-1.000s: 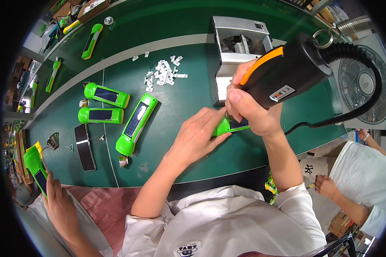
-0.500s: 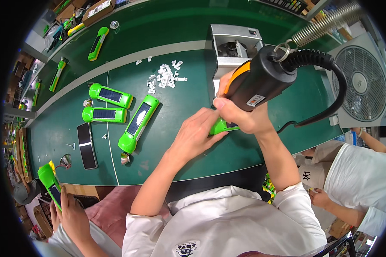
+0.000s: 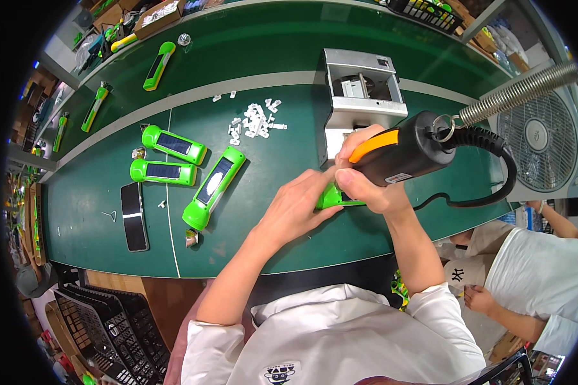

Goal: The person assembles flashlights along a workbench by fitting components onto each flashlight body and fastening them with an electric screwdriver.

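My right hand is wrapped round a black electric screwdriver with an orange lever, tilted toward the flashlight below it. My left hand grips a green solar flashlight flat on the table, fingers and thumb round its end. The screwdriver's tip is hidden behind my hands. Further left lie three more green flashlights, one slanted and two side by side, an upper one and a lower one. A pile of small white plastic parts sits beyond my left hand.
A metal screw feeder stands just beyond my right hand. The screwdriver hangs from a coiled spring. At right are a grey fan and a person in white. A phone lies left; black crates stand below.
The screwdriver leans over further to the right. At lower left, the other person's hands and their green flashlight have left the view, and black crates show there. The whole view has shifted slightly.
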`<action>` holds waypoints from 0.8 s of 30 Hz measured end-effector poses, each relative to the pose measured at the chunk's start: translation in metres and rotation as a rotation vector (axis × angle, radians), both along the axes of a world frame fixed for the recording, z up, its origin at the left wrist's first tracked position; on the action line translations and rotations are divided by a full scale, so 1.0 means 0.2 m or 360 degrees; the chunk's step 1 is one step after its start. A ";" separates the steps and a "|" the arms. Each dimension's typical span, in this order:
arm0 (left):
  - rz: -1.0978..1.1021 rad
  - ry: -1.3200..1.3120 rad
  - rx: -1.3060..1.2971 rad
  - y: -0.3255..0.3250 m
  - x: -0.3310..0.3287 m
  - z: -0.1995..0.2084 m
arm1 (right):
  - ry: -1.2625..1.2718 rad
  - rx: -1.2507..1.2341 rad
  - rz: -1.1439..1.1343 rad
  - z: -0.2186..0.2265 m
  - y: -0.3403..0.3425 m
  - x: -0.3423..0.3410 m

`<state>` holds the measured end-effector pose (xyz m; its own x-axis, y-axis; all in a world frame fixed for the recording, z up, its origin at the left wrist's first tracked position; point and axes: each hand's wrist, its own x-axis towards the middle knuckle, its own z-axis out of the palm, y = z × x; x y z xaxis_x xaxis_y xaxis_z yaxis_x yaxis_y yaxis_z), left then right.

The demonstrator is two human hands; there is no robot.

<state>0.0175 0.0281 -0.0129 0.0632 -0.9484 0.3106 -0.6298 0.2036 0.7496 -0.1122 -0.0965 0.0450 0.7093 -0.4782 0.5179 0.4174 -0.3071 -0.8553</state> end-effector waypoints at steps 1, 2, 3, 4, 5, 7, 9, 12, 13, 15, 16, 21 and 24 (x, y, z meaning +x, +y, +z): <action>-0.0028 -0.0017 -0.0025 0.00 0.01 0.00 | 0.0008 0.0095 0.0020 0.00 0.00 0.00; -0.0030 -0.0014 -0.0025 -0.01 0.01 0.01 | 0.0016 0.0190 0.0039 0.00 -0.01 0.00; -0.0046 -0.0030 0.0050 -0.01 0.00 0.02 | 0.0022 0.0285 0.0059 0.01 -0.01 0.00; -0.0059 -0.0050 0.0125 -0.01 0.00 0.02 | -0.0012 0.0314 0.0083 0.00 -0.02 0.00; -0.0058 -0.0052 0.0126 -0.01 0.01 0.02 | -0.0013 0.0315 0.0084 0.00 -0.02 0.00; -0.0033 -0.0015 0.0031 -0.01 0.01 0.01 | 0.0054 0.0200 0.0051 0.00 -0.01 0.00; -0.0028 -0.0020 0.0019 -0.01 0.00 0.00 | 0.0014 0.0105 0.0043 0.01 0.00 0.01; -0.0034 -0.0029 0.0057 -0.01 0.00 0.02 | 0.0021 0.0239 0.0031 0.02 0.01 0.00; -0.0051 -0.0030 0.0103 -0.01 0.00 0.02 | -0.0014 0.0303 -0.0014 0.02 0.02 0.01; -0.0048 -0.0033 0.0064 -0.01 0.00 0.01 | -0.0085 0.0431 -0.0105 0.02 0.03 0.01; -0.0039 -0.0036 0.0025 -0.01 0.00 0.01 | -0.0086 0.0433 -0.0106 0.03 0.04 0.01; -0.0038 -0.0053 0.0051 -0.01 0.00 0.00 | 0.0029 0.0271 0.0013 0.02 0.01 -0.01; -0.0044 -0.0054 0.0042 -0.01 0.00 0.00 | -0.0019 0.0259 0.0012 0.00 0.02 0.00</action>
<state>0.0174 0.0256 -0.0139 0.0269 -0.9576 0.2868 -0.6493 0.2014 0.7334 -0.1127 -0.0916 0.0458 0.7076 -0.5509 0.4426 0.4296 -0.1618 -0.8884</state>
